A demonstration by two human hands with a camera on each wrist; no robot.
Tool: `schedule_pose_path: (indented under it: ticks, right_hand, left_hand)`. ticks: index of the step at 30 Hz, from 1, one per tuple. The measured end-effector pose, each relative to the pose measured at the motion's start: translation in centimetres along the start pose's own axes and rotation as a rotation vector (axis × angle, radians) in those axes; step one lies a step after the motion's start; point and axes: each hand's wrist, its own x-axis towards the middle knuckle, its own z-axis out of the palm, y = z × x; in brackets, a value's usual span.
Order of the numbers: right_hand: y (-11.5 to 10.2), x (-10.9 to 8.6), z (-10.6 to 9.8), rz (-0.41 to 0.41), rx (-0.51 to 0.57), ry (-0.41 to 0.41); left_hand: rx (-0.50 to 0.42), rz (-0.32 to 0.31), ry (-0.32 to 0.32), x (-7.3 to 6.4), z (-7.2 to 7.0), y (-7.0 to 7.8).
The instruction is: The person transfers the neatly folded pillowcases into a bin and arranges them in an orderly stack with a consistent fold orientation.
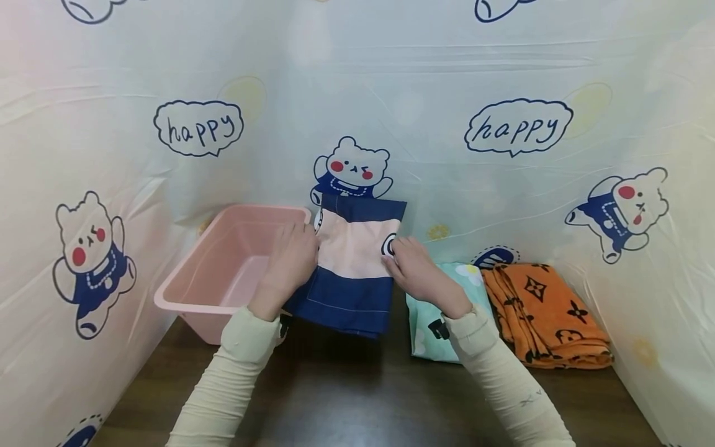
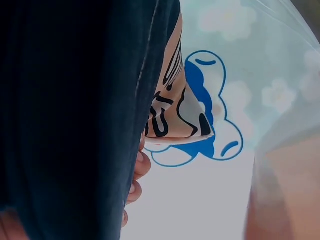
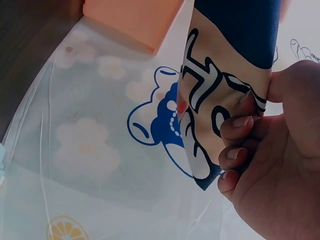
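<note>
Both hands hold up a folded navy and pale pink cloth [image 1: 357,248] with black-and-white lettering, in front of the back sheet. My left hand [image 1: 294,254] grips its left edge; in the left wrist view the navy cloth [image 2: 75,110] covers most of that hand, and only a few fingertips [image 2: 142,165] show past it. On the right edge, my right hand [image 1: 416,270] pinches the cloth between thumb and curled fingers, plain in the right wrist view, where the lettered side [image 3: 215,95] faces the camera. The cloth's lower edge hangs above the table.
A pink plastic basin [image 1: 184,279] stands at the left, behind the left forearm. To the right lie a folded mint-green cloth [image 1: 421,323] and a folded orange cloth [image 1: 547,310] with dark motifs. A printed sheet [image 1: 419,81] walls in the dark wooden table [image 1: 346,403].
</note>
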Motion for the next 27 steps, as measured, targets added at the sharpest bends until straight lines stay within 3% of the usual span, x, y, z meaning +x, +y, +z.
schedule_pose_path:
  ticks: [21, 27]
  right_hand:
    - [-0.7, 2.1, -0.5, 0.023, -0.026, -0.017]
    - [-0.8, 2.4, -0.7, 0.036, -0.031, -0.03]
  left_hand:
    - [0.021, -0.029, 0.023, 0.8, -0.8, -1.4]
    - [0.023, -0.041, -0.006, 1.0, -1.0, -1.6]
